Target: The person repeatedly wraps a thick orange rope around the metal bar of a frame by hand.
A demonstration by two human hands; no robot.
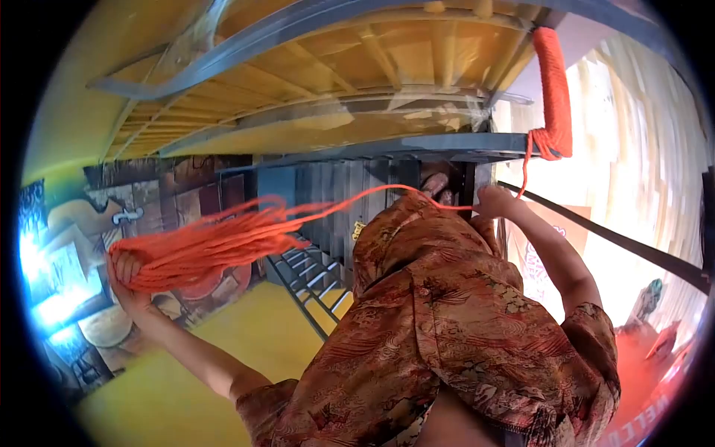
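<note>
A thick bundle of orange yarn (208,246) stretches out at the left, with my left hand (126,272) closed around its far end. From the bundle a single strand (372,191) runs across in front of me to my right hand (495,201), whose fingers are pinched on it. Beyond that hand the strand rises to a grey metal frame (447,145). Orange yarn is wound tightly around the frame's upright post (553,89), with looser turns at the lower corner (547,144). The fingertips of my right hand are partly hidden.
Yellow slatted panels (372,59) sit within the grey frame above. A metal ladder (309,283) stands below, near my body. Pale curtains (625,127) hang at the right, and a dark bar (611,235) crosses there. Pictures cover the wall (167,194) at the left.
</note>
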